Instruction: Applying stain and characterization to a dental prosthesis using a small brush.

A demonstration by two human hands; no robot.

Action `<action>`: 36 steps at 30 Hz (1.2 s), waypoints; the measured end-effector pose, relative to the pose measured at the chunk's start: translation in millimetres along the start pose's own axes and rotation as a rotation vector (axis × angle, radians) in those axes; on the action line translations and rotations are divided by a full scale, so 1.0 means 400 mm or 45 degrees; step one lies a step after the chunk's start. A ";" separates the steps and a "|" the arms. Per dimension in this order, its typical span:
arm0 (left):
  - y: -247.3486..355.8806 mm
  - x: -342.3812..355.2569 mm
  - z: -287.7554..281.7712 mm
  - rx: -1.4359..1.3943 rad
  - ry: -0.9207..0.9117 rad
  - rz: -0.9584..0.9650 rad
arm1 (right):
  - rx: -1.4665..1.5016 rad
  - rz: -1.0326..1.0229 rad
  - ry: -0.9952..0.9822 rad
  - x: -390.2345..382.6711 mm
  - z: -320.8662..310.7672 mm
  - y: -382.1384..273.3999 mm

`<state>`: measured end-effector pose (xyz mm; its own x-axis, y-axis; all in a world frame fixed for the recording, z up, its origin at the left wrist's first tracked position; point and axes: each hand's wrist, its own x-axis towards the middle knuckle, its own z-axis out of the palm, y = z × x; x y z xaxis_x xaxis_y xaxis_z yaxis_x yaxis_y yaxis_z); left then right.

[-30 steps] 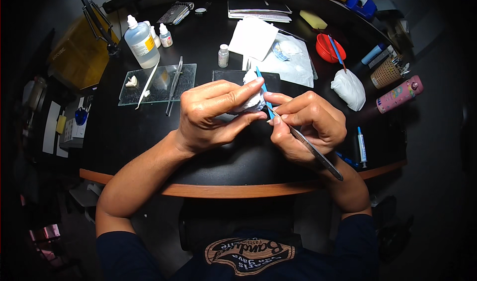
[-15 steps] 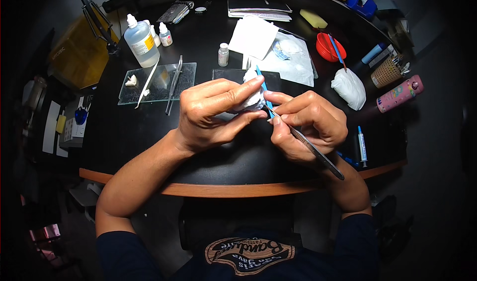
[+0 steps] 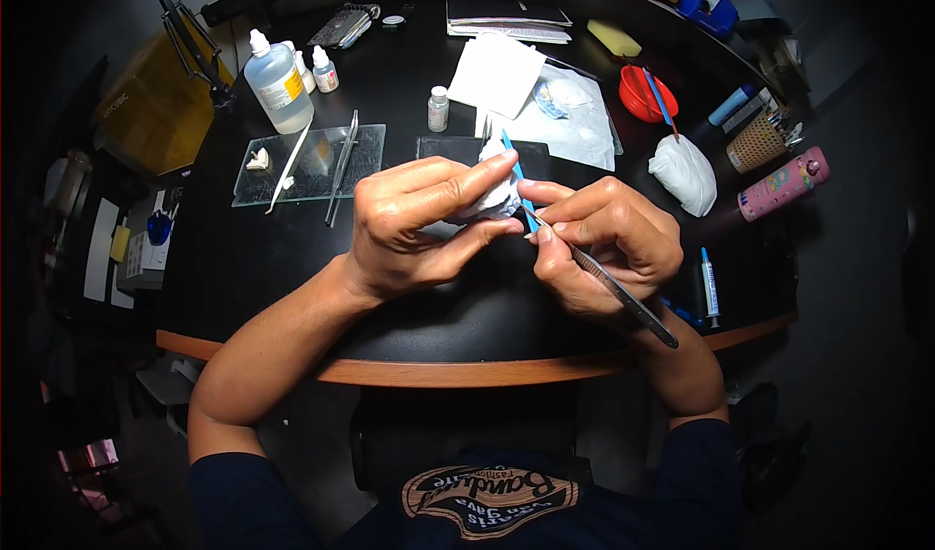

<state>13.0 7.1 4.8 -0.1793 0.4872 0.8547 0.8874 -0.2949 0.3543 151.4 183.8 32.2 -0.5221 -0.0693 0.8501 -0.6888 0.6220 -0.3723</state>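
My left hand [image 3: 414,214] is closed around a white, lumpy piece [image 3: 499,200], its thumb and fingertips pressing from both sides; most of the piece is hidden. Along its right side runs a narrow blue strip [image 3: 530,217], pointed at the top. Closed in a pencil-like grip, my right hand [image 3: 618,243] holds metal tweezers [image 3: 623,297] with a ribbed grip. Their tip meets the blue strip and white piece near my left thumb; exact contact is too small to tell. My right fingers lie close beside the strip.
To the left, a glass slab [image 3: 326,165] carries metal tweezers and a pale spatula. Behind it stand a large clear bottle [image 3: 280,88] and small bottles. A vial [image 3: 438,110], white sheets [image 3: 584,141], a red bowl [image 3: 638,97], a white bundle [image 3: 684,175] and a syringe [image 3: 710,287] surround my hands.
My right hand and the tweezers have shifted very slightly, the handle end a little to the right. My left hand stays in place on the white piece.
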 end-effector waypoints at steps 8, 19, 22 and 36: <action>0.007 0.002 -0.004 -0.012 -0.025 -0.077 | 0.002 0.006 -0.002 0.002 0.000 -0.002; 0.000 0.003 0.002 -0.027 0.022 -0.016 | 0.014 -0.016 -0.007 0.001 -0.002 0.001; -0.007 -0.002 0.002 -0.016 0.011 0.009 | 0.012 -0.017 -0.015 0.001 -0.002 0.002; -0.002 -0.001 -0.003 -0.006 -0.018 -0.035 | 0.033 -0.011 -0.020 0.002 -0.003 -0.002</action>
<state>11.8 6.2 4.4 -0.1974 0.5069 0.8391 0.8802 -0.2851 0.3793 152.1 184.1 33.4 -0.5239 -0.0870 0.8473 -0.7058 0.6012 -0.3747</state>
